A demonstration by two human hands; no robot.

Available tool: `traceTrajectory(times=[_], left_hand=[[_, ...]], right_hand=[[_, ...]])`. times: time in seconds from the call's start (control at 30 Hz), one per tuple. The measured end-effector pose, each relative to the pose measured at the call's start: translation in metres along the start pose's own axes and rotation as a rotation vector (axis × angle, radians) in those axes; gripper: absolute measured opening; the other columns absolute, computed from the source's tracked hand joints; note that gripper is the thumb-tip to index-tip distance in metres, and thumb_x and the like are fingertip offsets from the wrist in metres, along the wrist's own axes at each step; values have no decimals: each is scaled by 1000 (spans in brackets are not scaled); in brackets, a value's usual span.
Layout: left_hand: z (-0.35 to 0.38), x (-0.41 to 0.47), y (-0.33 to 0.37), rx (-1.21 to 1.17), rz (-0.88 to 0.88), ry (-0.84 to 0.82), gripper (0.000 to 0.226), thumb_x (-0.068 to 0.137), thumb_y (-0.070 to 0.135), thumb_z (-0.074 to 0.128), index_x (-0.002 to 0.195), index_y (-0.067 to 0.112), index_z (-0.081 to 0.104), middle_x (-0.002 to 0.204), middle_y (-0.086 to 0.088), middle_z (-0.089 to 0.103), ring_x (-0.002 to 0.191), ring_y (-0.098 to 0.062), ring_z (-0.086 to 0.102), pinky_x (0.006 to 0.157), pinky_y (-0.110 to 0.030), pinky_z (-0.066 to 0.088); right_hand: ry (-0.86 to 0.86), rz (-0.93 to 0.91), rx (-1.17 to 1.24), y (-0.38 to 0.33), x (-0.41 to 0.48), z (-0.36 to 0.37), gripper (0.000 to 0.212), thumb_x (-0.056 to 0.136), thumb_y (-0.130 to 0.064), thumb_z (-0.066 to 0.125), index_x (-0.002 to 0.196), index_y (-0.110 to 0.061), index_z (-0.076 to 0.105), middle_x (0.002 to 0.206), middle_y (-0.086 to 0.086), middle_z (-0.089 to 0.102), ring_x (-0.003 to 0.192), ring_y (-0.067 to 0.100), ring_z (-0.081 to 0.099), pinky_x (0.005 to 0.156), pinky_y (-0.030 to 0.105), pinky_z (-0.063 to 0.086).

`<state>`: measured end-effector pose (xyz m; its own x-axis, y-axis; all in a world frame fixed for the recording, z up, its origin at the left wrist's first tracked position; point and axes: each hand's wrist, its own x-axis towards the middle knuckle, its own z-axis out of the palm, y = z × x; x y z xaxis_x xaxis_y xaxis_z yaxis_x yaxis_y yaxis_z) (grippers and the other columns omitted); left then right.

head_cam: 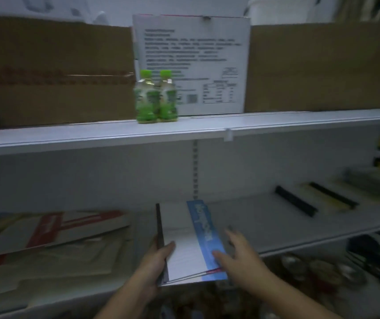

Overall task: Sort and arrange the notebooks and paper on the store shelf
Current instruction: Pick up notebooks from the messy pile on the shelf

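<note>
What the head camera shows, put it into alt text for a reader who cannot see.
A person's left hand grips the left edge of a white notebook with a blue band, the right hand resting open on it, at the lower shelf. Two green bottles stand on the upper shelf, before a white printed box.
</note>
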<state>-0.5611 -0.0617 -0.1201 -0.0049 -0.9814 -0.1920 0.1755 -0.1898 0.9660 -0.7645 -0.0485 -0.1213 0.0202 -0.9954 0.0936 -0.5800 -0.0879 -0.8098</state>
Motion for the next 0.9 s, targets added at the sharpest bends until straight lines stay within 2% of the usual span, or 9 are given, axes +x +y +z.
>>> traceTrajectory(times=[0.07, 0.13, 0.23, 0.33, 0.47, 0.57, 0.67, 0.8, 0.9], left_hand=[[54, 3, -14, -25, -9, -87, 32, 95, 8, 51, 126, 12, 48, 111, -13, 66, 98, -31, 66, 82, -41, 54], [108, 4, -24, -57, -54, -144, 30, 98, 20, 48, 128, 16, 47, 115, -10, 65, 100, -30, 65, 80, -40, 54], [175, 0, -32, -173, -233, -182, 45, 96, 47, 41, 117, 11, 57, 105, -18, 69, 91, -36, 66, 74, -42, 54], [223, 2, -32, -298, -331, -227, 55, 95, 49, 38, 105, 1, 64, 76, -22, 72, 65, -37, 69, 65, -41, 51], [281, 22, -40, -259, -257, -272, 47, 99, 35, 36, 92, -2, 64, 61, -20, 69, 50, -30, 66, 59, -37, 45], [320, 53, -51, -191, -160, -177, 33, 99, 28, 39, 89, 6, 63, 81, -20, 71, 65, -27, 66, 62, -34, 46], [363, 91, -63, -90, -90, -157, 23, 99, 21, 44, 112, 6, 56, 118, -12, 63, 104, -26, 60, 89, -35, 43], [421, 120, -67, -29, -40, -184, 25, 98, 5, 41, 123, 6, 47, 118, -15, 54, 97, -19, 47, 78, -25, 32], [459, 144, -69, 0, -10, -225, 32, 98, 7, 44, 128, 14, 45, 117, -8, 54, 98, -17, 47, 82, -24, 34]], right_hand=[[-4, 214, 294, 21, -3, -37, 56, 93, -27, 57, 142, -20, 31, 140, 0, 43, 120, 17, 52, 98, 31, 47], [8, 273, 441, 43, -6, -69, 38, 94, -10, 52, 130, -18, 43, 115, 1, 61, 97, 21, 63, 87, 38, 54], [132, 337, 510, 72, -13, -113, 39, 93, 0, 50, 125, -21, 48, 101, 6, 65, 93, 31, 65, 87, 49, 53], [187, 396, 539, 101, -12, -155, 44, 93, 4, 48, 131, -19, 48, 100, 9, 64, 85, 30, 65, 73, 42, 56], [208, 449, 503, 141, 1, -195, 48, 93, 6, 46, 133, -21, 47, 92, 2, 65, 73, 24, 65, 52, 27, 51], [170, 503, 516, 168, 22, -221, 56, 92, 6, 42, 133, -32, 41, 103, 5, 66, 85, 29, 65, 63, 30, 53], [144, 500, 510, 193, 44, -256, 55, 91, 4, 40, 130, -35, 39, 114, 8, 64, 100, 33, 63, 83, 40, 51], [225, 545, 485, 225, 71, -309, 56, 93, 1, 45, 139, -29, 36, 110, 7, 64, 96, 34, 64, 76, 38, 51], [242, 554, 404, 243, 85, -343, 63, 88, 1, 53, 142, -26, 35, 107, 6, 66, 94, 32, 66, 77, 40, 53]])
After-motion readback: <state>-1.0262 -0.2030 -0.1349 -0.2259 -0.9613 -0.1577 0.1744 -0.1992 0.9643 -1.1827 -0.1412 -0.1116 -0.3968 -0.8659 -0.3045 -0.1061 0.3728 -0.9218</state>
